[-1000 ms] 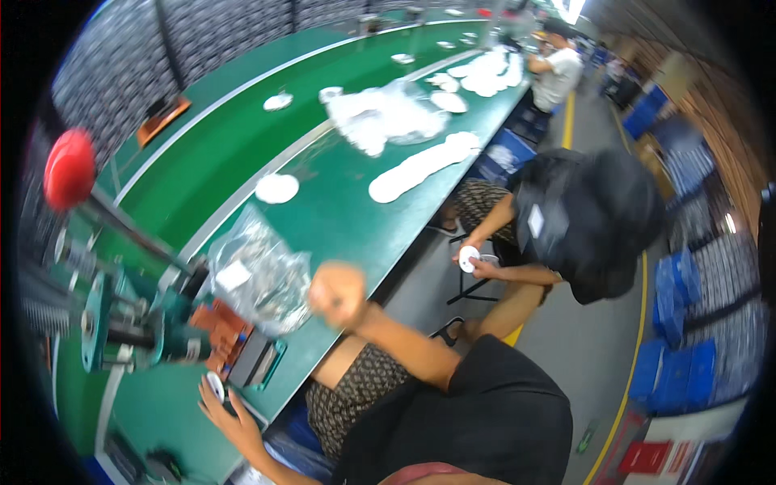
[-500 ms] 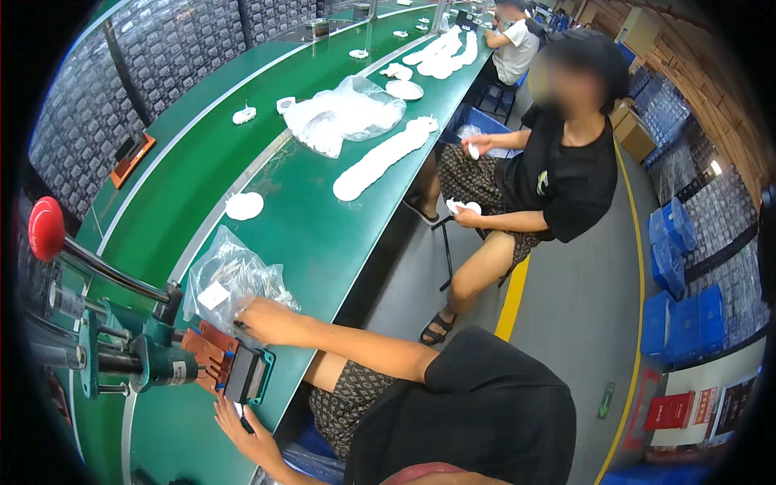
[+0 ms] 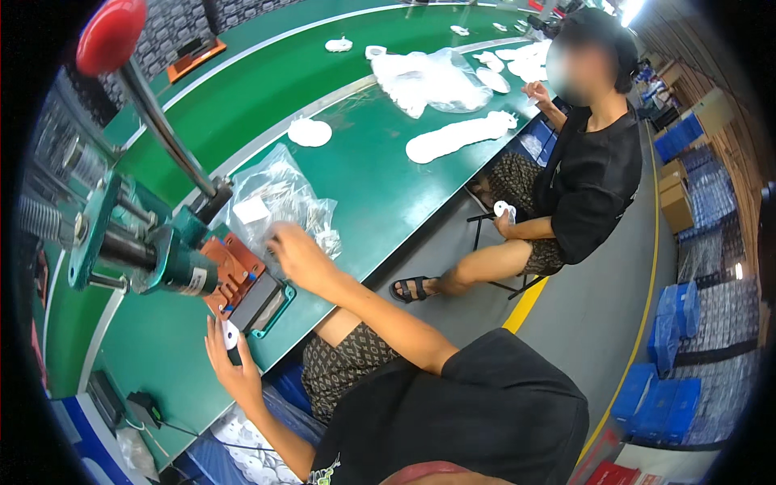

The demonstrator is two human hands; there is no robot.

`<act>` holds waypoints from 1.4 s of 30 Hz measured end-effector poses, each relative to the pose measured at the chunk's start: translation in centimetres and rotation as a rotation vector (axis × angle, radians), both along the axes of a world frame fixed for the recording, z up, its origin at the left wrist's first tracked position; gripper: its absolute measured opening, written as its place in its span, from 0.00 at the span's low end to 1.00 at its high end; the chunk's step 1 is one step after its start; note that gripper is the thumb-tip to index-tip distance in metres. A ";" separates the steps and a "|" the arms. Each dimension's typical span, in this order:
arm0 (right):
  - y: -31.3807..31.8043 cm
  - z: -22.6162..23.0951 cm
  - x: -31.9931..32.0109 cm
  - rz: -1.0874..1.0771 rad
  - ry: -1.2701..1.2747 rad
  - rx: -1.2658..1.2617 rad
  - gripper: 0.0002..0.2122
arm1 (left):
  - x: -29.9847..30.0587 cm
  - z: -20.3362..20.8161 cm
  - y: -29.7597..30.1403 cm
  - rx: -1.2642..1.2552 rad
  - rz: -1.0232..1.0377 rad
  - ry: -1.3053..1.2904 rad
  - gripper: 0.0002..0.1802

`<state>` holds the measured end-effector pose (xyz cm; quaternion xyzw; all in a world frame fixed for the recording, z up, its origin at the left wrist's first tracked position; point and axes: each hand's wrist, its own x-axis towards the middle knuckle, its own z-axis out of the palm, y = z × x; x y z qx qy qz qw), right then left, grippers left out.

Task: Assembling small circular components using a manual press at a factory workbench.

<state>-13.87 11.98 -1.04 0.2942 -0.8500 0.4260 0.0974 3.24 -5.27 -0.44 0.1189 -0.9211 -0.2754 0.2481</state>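
Note:
My left hand (image 3: 232,368) is beside the lever press (image 3: 182,263), holding a white round piece (image 3: 231,335) with a dark hole between thumb and fingers. The piece is against the near side of the press's copper-coloured fixture (image 3: 234,271) and dark block (image 3: 257,301). My right hand (image 3: 303,260) is over the near edge of a clear plastic bag (image 3: 279,194) of thin metallic parts. Its fingers are curled together and somewhat blurred; whatever is in them is too small to make out.
A red-knobbed lever (image 3: 111,36) rises at the left. White discs (image 3: 309,132), a row of stacked white pieces (image 3: 461,139) and a large plastic bag (image 3: 432,81) lie along the green bench. A seated co-worker (image 3: 594,153) holds white pieces at the right. A black box with cables (image 3: 145,410) sits lower left.
The whole view has shifted, with the press and bench now elsewhere in the picture. My right hand has drawn back a little from the bag's contents. The co-worker has raised one hand.

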 end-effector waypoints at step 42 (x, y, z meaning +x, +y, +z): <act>-3.4 -1.7 12.2 0.269 -0.223 -0.513 0.06 | 2.2 -0.1 0.2 0.049 -0.061 0.119 0.24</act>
